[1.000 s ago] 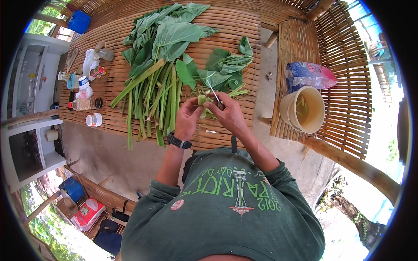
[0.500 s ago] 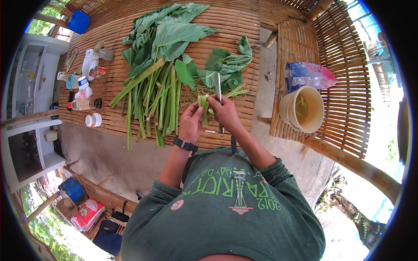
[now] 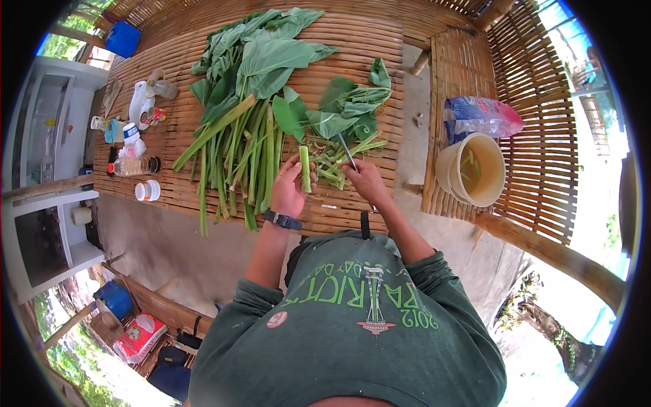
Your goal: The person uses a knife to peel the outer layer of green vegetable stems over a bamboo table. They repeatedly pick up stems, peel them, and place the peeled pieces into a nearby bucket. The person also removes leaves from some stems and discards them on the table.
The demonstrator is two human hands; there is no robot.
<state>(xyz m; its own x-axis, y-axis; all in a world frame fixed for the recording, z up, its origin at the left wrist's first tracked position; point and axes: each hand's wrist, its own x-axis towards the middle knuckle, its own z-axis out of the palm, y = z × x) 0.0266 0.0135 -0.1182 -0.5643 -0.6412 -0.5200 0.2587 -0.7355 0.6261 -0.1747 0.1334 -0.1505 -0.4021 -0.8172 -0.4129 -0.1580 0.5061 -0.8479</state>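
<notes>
A short pale-green piece of leaf stalk (image 3: 305, 169) stands upright in my left hand (image 3: 289, 190), pinched between thumb and fingers. My right hand (image 3: 367, 183) is closed on a knife (image 3: 347, 152), its blade slanting away to the upper left. The two hands are apart. Green peelings and thin strips (image 3: 332, 169) lie between and beyond them on the bamboo table (image 3: 369, 41). Left of my left hand lies a pile of long green stalks (image 3: 237, 163) with large leaves (image 3: 271, 57) at the far end. A smaller bunch of leaves (image 3: 359, 102) rests beyond the knife.
At the left of the table stand a clear bottle (image 3: 135, 165), a white tub (image 3: 147, 190) and several other containers. A beige bucket (image 3: 475, 169) holding liquid and green pieces sits on the bamboo bench (image 3: 461, 61) at right, beside a coloured plastic bag (image 3: 483, 119).
My right hand with the knife has drawn away to the right from the stalk piece, and the blade has tilted. My left hand has shifted slightly left, keeping the piece.
</notes>
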